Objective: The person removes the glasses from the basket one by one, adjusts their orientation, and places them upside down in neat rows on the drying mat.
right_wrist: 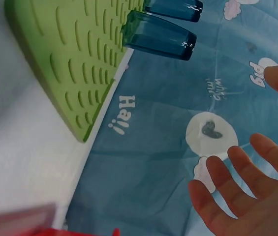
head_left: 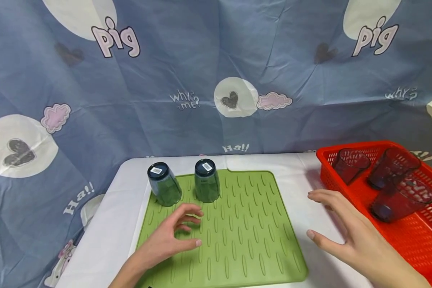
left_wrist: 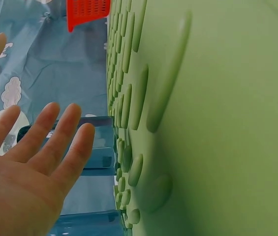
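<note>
Two blue-tinted drinking glasses stand upside down on a green ridged drying mat point(head_left: 245, 232), near its far left corner. The left glass point(head_left: 165, 186) leans outward in the head view; the other glass point(head_left: 207, 182) is just right of it, each with a white label on its base. My left hand point(head_left: 167, 242) hovers over the mat's left part, fingers relaxed and holding nothing, close in front of the glasses. Between the mat and a red basket point(head_left: 340, 180) is my right hand point(head_left: 353, 236), its thumb and fingers spread apart around nothing.
Inside the basket lie three more glasses: one at the back left point(head_left: 351, 162), a second glass point(head_left: 392, 168) behind, and a third glass point(head_left: 401, 200) tilted in front. A white table point(head_left: 101, 240) bears everything. Blue printed cloth point(head_left: 187, 132) hangs along the back.
</note>
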`<state>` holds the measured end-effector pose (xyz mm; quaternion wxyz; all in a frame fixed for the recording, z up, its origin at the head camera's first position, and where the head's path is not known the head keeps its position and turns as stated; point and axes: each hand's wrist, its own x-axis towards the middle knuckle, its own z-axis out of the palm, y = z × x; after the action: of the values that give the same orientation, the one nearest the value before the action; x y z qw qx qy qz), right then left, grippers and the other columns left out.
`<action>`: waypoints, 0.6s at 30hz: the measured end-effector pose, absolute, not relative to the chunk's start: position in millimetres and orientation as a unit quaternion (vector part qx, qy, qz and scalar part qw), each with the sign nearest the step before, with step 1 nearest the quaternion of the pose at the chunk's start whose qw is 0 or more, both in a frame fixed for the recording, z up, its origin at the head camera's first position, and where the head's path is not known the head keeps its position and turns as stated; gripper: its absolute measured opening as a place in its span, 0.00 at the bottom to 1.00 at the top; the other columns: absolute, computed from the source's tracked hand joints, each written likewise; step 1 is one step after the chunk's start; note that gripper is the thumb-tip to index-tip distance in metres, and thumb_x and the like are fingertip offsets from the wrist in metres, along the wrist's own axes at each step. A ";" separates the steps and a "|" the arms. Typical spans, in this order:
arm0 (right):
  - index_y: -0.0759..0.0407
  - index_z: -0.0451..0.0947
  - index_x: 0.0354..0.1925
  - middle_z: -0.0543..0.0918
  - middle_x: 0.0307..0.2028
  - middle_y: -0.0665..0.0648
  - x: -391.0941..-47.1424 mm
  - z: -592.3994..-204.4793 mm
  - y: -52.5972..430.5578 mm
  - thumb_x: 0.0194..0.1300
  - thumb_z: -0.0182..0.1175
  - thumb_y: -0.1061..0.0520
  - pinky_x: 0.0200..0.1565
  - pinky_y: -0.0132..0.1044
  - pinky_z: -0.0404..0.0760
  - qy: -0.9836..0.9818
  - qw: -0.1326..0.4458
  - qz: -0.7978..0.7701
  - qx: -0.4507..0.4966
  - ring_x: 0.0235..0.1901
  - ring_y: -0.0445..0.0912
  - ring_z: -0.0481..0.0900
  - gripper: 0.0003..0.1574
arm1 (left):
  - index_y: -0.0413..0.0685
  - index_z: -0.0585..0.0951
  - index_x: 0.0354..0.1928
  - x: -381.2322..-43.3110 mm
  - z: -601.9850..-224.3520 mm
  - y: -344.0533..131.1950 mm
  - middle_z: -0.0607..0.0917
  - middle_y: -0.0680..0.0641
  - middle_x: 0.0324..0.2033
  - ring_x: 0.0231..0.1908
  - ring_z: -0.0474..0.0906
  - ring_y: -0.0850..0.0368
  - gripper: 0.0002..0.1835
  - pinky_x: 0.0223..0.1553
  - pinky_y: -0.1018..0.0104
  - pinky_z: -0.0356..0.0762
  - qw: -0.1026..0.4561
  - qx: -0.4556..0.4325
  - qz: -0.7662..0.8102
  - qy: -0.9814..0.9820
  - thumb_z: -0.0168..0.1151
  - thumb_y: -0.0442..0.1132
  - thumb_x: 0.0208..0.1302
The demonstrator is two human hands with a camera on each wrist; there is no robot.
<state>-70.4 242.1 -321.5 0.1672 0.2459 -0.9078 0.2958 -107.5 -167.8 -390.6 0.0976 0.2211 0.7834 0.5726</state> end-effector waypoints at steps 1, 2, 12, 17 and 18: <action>0.44 0.68 0.66 0.71 0.61 0.44 -69.4 -319.8 243.6 0.48 0.78 0.57 0.60 0.19 0.58 -0.909 0.166 0.293 0.246 0.61 0.36 0.66 0.49 | 0.62 0.70 0.62 -107.0 -391.0 -167.7 0.74 0.43 0.60 0.58 0.73 0.42 0.33 0.57 0.53 0.74 0.098 0.221 0.572 0.784 0.73 0.35 0.56; 0.44 0.67 0.66 0.70 0.61 0.45 -68.6 -318.3 245.0 0.48 0.79 0.57 0.60 0.18 0.58 -0.909 0.166 0.291 0.247 0.61 0.36 0.65 0.50 | 0.62 0.70 0.62 -106.6 -391.2 -167.6 0.74 0.43 0.60 0.58 0.73 0.42 0.33 0.56 0.54 0.74 0.099 0.220 0.572 0.784 0.73 0.35 0.56; 0.46 0.67 0.67 0.71 0.61 0.46 -68.2 -306.6 261.3 0.43 0.80 0.60 0.57 0.16 0.59 -0.911 0.175 0.275 0.253 0.60 0.34 0.64 0.54 | 0.59 0.70 0.62 -105.9 -392.1 -167.4 0.74 0.41 0.59 0.58 0.73 0.41 0.32 0.56 0.54 0.74 0.109 0.241 0.575 0.774 0.72 0.34 0.57; 0.44 0.67 0.67 0.71 0.60 0.45 -66.6 -300.8 268.0 0.44 0.80 0.60 0.56 0.15 0.58 -0.916 0.172 0.268 0.244 0.60 0.33 0.64 0.54 | 0.59 0.70 0.62 -105.8 -392.5 -167.4 0.75 0.41 0.58 0.57 0.73 0.41 0.32 0.56 0.54 0.74 0.118 0.258 0.568 0.772 0.71 0.34 0.57; 0.45 0.67 0.67 0.71 0.60 0.46 -66.6 -300.0 269.1 0.43 0.80 0.60 0.56 0.15 0.58 -0.916 0.174 0.264 0.246 0.59 0.33 0.65 0.54 | 0.59 0.70 0.62 -105.6 -392.7 -167.4 0.75 0.41 0.57 0.57 0.73 0.41 0.32 0.56 0.53 0.74 0.119 0.260 0.566 0.773 0.71 0.34 0.57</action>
<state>-66.6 269.1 -300.0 0.1744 0.2463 -0.9162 0.2637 -105.6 -167.4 -392.7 0.1189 0.2598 0.7732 0.5662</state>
